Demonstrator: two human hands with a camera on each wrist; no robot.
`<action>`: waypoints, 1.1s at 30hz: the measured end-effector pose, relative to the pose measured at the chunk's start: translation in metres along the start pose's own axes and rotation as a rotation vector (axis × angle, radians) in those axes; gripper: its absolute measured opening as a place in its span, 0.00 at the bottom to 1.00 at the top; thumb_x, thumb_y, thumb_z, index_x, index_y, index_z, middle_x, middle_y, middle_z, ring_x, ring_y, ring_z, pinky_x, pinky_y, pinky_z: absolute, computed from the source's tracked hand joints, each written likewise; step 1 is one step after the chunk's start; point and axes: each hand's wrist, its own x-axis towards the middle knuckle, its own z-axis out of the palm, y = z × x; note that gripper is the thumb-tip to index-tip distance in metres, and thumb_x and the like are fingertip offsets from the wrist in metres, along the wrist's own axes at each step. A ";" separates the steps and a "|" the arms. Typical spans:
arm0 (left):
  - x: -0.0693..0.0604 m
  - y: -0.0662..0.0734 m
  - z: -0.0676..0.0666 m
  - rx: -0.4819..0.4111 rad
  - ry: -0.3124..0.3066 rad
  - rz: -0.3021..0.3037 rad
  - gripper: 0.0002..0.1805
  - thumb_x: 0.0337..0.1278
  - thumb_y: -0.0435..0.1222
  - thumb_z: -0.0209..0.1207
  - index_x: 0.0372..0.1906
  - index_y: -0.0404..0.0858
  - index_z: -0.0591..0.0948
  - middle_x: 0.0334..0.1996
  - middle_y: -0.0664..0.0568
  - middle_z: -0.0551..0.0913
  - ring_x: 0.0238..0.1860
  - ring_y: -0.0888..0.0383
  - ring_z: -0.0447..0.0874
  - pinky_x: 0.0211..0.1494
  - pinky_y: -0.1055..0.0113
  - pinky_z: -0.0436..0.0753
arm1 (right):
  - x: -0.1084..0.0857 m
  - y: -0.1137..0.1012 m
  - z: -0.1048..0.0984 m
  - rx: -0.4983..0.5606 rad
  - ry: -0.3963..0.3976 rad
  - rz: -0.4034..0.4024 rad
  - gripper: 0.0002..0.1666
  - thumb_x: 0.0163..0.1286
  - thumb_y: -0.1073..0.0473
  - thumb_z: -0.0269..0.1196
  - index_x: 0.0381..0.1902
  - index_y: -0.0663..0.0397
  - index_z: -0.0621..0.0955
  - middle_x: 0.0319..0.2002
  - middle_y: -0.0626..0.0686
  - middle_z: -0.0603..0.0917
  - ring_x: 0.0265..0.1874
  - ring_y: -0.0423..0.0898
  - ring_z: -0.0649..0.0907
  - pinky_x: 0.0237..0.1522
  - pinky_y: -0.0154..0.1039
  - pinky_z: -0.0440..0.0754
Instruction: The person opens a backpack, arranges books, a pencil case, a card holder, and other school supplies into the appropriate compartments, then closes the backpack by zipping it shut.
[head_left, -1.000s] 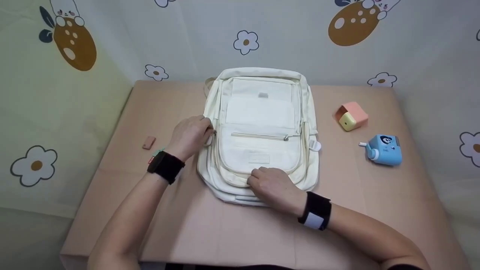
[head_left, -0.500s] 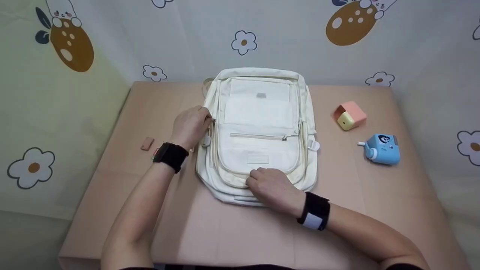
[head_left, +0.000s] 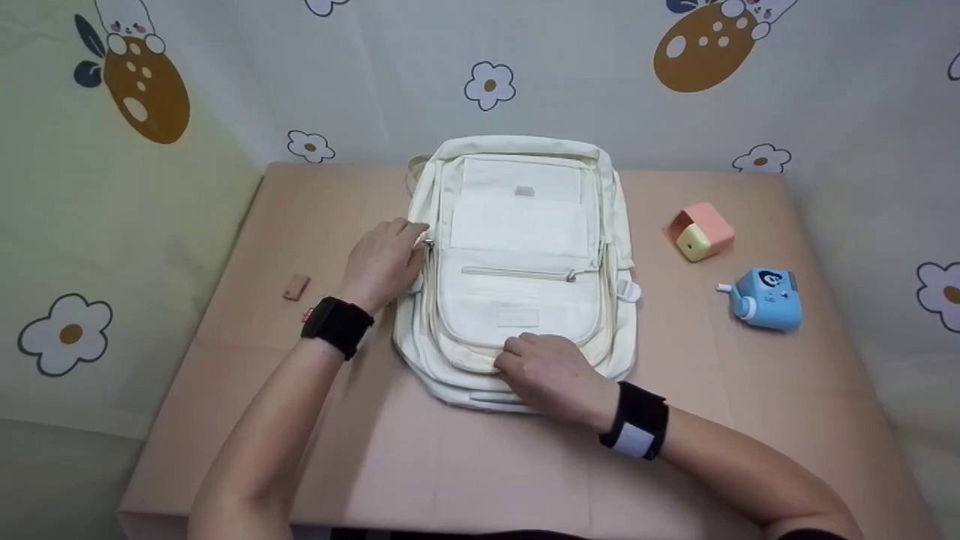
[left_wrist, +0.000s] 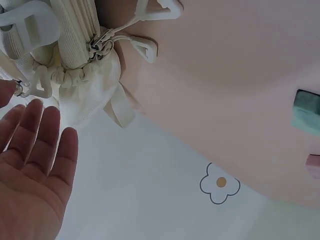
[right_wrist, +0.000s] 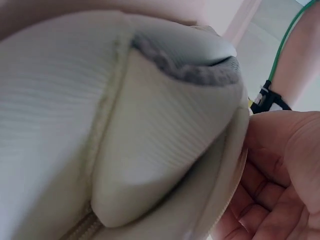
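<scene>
A cream backpack (head_left: 517, 300) lies front side up on the table, its front pocket's zipper running round the edge. My left hand (head_left: 382, 259) is at the pocket's upper left side, beside a metal zipper slider (head_left: 428, 241). In the left wrist view its fingers (left_wrist: 47, 132) are nearly straight, and the thumb is close to the slider (left_wrist: 19, 89) with its white pull (left_wrist: 41, 84); whether they touch I cannot tell. At the bottom, my right hand (head_left: 551, 375) grips the pocket's rim with curled fingers (right_wrist: 255, 197).
Right of the backpack are a pink and yellow box-shaped thing (head_left: 703, 231) and a blue crank pencil sharpener (head_left: 769, 298). A small pink block (head_left: 297, 286) lies to the left. A green block (left_wrist: 306, 114) shows in the left wrist view. Patterned cloth hangs behind.
My left hand went up along the backpack's left side, then dropped back slightly, and its fingers have straightened by the slider. The right hand keeps its grip at the bottom rim.
</scene>
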 end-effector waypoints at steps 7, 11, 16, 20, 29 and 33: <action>-0.020 0.005 -0.011 -0.043 -0.202 0.122 0.37 0.58 0.31 0.57 0.76 0.36 0.66 0.70 0.40 0.72 0.72 0.42 0.66 0.77 0.46 0.57 | 0.000 0.001 -0.005 0.034 0.072 -0.016 0.04 0.71 0.61 0.64 0.35 0.48 0.84 0.28 0.45 0.79 0.25 0.44 0.79 0.23 0.40 0.76; -0.036 0.009 -0.016 -0.053 -0.298 0.193 0.43 0.55 0.37 0.60 0.79 0.36 0.61 0.77 0.42 0.63 0.79 0.45 0.54 0.80 0.50 0.49 | 0.002 0.004 -0.014 0.046 0.106 -0.005 0.03 0.71 0.60 0.65 0.36 0.49 0.85 0.29 0.45 0.80 0.25 0.43 0.79 0.24 0.40 0.77; -0.046 0.014 -0.017 -0.065 -0.348 0.248 0.47 0.59 0.45 0.62 0.81 0.41 0.57 0.80 0.46 0.56 0.81 0.49 0.47 0.80 0.53 0.47 | 0.005 0.008 -0.027 0.062 0.135 0.005 0.02 0.70 0.59 0.67 0.38 0.50 0.86 0.30 0.45 0.81 0.27 0.43 0.80 0.26 0.39 0.79; -0.042 0.021 -0.016 -0.079 -0.304 0.280 0.49 0.58 0.46 0.68 0.81 0.43 0.59 0.80 0.48 0.57 0.80 0.50 0.49 0.80 0.54 0.50 | 0.008 0.010 -0.035 0.063 0.162 0.003 0.03 0.69 0.59 0.69 0.39 0.52 0.87 0.31 0.46 0.82 0.28 0.43 0.80 0.27 0.39 0.79; -0.025 0.048 -0.010 -0.060 -0.192 0.330 0.43 0.52 0.25 0.71 0.75 0.44 0.71 0.73 0.49 0.71 0.74 0.50 0.66 0.75 0.52 0.65 | 0.014 0.014 -0.050 0.083 0.250 -0.001 0.04 0.68 0.61 0.69 0.40 0.53 0.86 0.33 0.47 0.83 0.30 0.43 0.81 0.29 0.39 0.80; -0.020 0.054 -0.008 -0.057 -0.160 0.305 0.35 0.56 0.19 0.63 0.69 0.45 0.77 0.66 0.50 0.79 0.67 0.52 0.76 0.66 0.53 0.76 | 0.014 0.017 -0.054 0.104 0.264 0.002 0.05 0.68 0.60 0.69 0.40 0.53 0.85 0.34 0.47 0.83 0.31 0.43 0.81 0.31 0.39 0.81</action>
